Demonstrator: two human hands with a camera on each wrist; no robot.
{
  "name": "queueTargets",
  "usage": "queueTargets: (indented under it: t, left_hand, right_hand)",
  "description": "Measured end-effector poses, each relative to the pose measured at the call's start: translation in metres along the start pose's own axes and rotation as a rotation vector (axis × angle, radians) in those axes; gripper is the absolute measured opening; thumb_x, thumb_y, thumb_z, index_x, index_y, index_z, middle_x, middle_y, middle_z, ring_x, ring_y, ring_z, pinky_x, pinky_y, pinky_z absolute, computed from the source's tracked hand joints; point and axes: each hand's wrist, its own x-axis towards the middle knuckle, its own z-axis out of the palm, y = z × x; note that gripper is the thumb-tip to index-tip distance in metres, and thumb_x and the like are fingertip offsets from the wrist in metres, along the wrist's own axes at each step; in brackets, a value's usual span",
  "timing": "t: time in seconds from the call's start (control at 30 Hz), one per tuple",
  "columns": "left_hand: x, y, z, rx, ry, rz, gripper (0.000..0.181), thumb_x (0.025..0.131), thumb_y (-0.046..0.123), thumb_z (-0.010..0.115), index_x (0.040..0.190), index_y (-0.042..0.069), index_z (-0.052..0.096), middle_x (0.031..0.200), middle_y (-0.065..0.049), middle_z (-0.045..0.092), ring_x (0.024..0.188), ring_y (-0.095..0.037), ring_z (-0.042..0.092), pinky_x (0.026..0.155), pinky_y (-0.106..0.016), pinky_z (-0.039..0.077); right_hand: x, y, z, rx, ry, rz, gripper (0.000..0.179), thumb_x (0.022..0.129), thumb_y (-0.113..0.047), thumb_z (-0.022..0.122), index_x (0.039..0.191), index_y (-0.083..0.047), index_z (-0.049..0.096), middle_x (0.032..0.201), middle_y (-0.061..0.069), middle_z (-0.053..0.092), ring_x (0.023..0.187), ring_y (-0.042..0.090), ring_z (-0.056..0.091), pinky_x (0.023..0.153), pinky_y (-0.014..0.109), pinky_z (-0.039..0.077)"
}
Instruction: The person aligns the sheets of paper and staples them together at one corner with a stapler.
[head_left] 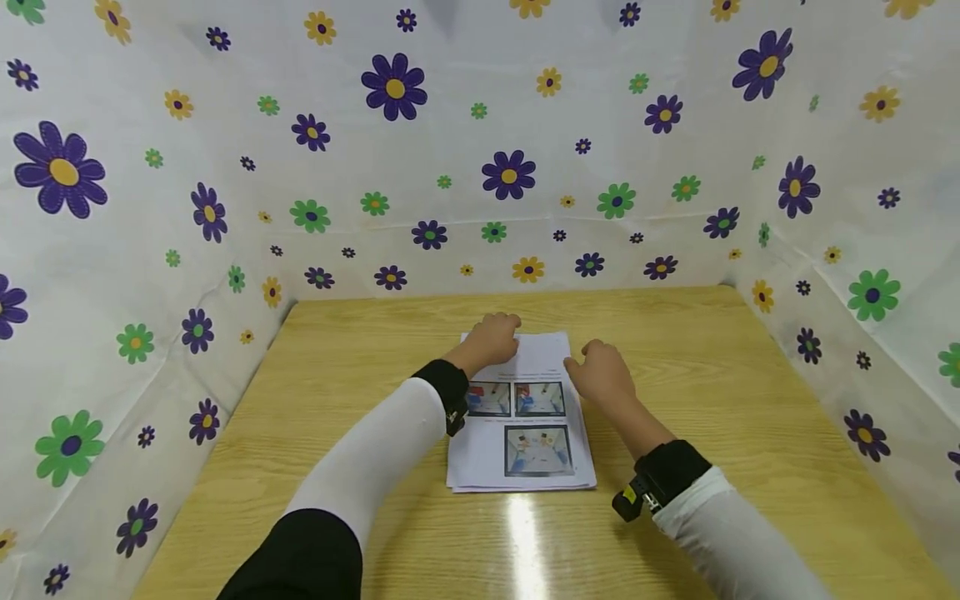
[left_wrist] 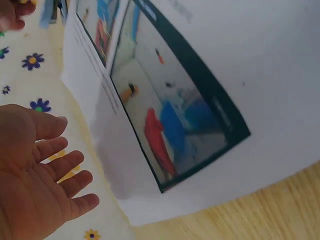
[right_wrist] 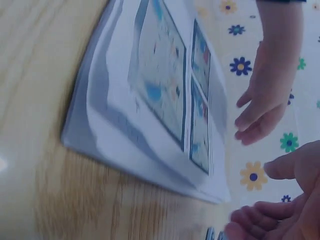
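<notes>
A stack of printed paper sheets (head_left: 487, 458) lies on the table, its top page showing several framed colour photos. My left hand (head_left: 491, 342) is over the far left part of the stack. In the left wrist view this left hand (left_wrist: 45, 170) has loosely spread fingers, with nothing between them. Beside the far right corner of the sheets is my right hand (head_left: 603, 371), thumb toward the paper. The right wrist view shows the right hand (right_wrist: 285, 200) with relaxed, slightly bent fingers holding nothing. The sheets (right_wrist: 125, 125) look slightly fanned at their edges there.
The wooden table (head_left: 337, 350) has a bright light reflection in front of the stack. A white cloth with printed flowers (head_left: 465, 150) hangs behind the table and along both sides. Small metallic pieces (right_wrist: 210, 233) show at the right wrist view's bottom edge, too cropped to identify.
</notes>
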Motion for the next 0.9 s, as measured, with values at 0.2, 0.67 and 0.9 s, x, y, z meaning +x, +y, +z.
queueTargets:
  t: [0.2, 0.67, 0.9]
  left_hand:
    - [0.006, -0.014, 0.006, 0.036, -0.077, -0.030, 0.049, 0.104, 0.017, 0.050, 0.152, 0.008, 0.046, 0.152, -0.019, 0.049, 0.141, -0.040, 0.044, 0.115, -0.054, 0.038]
    - [0.005, -0.006, 0.007, 0.146, -0.056, -0.006, 0.040, 0.108, 0.022, 0.046, 0.145, 0.010, 0.056, 0.144, -0.020, 0.052, 0.134, -0.041, 0.048, 0.106, -0.058, 0.042]
    - [0.011, -0.005, 0.013, 0.166, -0.044, -0.017, 0.035, 0.108, 0.016, 0.042, 0.136, 0.012, 0.062, 0.136, -0.019, 0.056, 0.127, -0.040, 0.051, 0.103, -0.058, 0.044]
  right_hand:
    - [-0.007, -0.007, 0.009, -0.083, -0.128, 0.027, 0.037, 0.099, -0.031, 0.063, 0.091, 0.005, 0.065, 0.083, 0.015, 0.063, 0.069, 0.025, 0.057, 0.056, 0.033, 0.043]
    - [-0.003, -0.002, 0.025, -0.107, -0.088, 0.099, 0.023, 0.090, -0.018, 0.068, 0.094, 0.005, 0.068, 0.085, 0.013, 0.065, 0.068, 0.024, 0.060, 0.053, 0.031, 0.044]
    - [0.004, 0.004, 0.032, -0.111, -0.066, 0.064, 0.014, 0.086, -0.011, 0.067, 0.088, 0.004, 0.067, 0.082, 0.013, 0.063, 0.065, 0.024, 0.057, 0.051, 0.030, 0.041]
